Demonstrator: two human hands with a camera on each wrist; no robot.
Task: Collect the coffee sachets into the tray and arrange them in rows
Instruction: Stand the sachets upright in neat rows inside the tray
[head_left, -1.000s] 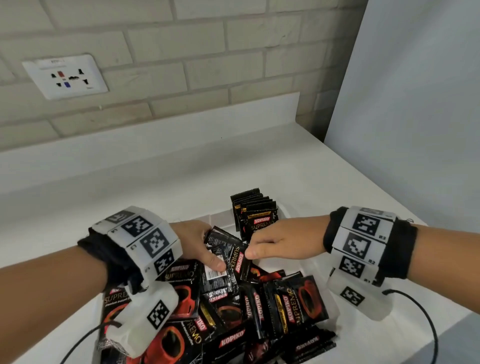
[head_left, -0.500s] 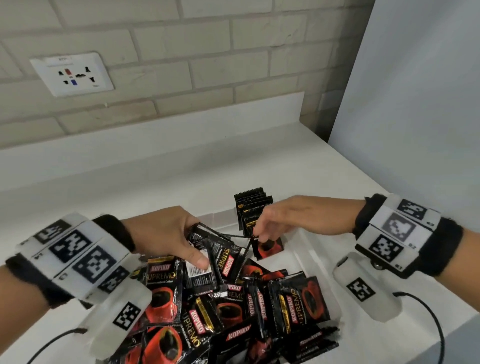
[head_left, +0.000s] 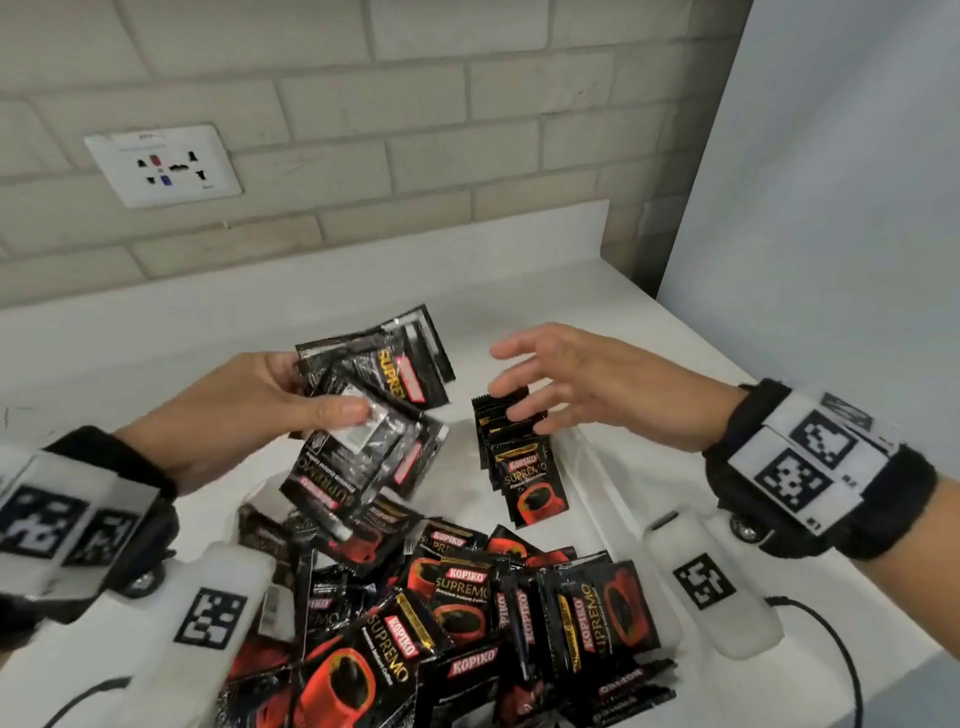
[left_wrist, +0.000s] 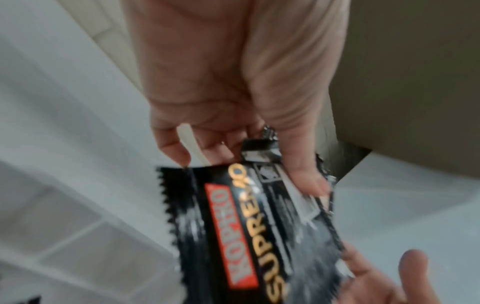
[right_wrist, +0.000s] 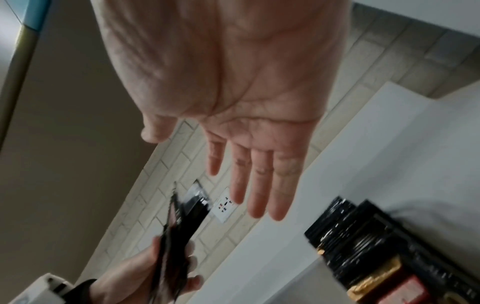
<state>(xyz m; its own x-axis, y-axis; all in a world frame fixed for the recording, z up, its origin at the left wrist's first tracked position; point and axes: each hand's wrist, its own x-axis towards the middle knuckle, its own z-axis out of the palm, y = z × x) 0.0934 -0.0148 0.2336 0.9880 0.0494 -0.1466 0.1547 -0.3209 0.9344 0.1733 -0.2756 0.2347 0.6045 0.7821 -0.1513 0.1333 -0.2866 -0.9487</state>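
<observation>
My left hand (head_left: 291, 405) holds a fanned bunch of black coffee sachets (head_left: 374, 415) in the air above the tray, thumb pressed on top; the left wrist view shows the bunch of sachets (left_wrist: 246, 222) pinched between thumb and fingers. My right hand (head_left: 540, 384) hovers open, fingers spread, just above a short upright row of sachets (head_left: 519, 457) at the far end of the white tray (head_left: 618, 499); the right wrist view shows the open right hand (right_wrist: 246, 164) and the row of sachets (right_wrist: 389, 253). A loose pile of sachets (head_left: 467, 613) fills the near part of the tray.
A brick wall with a white socket plate (head_left: 163, 166) runs behind the white counter (head_left: 208, 338). A pale panel (head_left: 831, 208) bounds the right side. Cables trail from both wrist cameras near the front edge.
My left hand has lifted a bunch of sachets out of the pile and raised it. My right hand let go at the row, opened, and rose slightly above it.
</observation>
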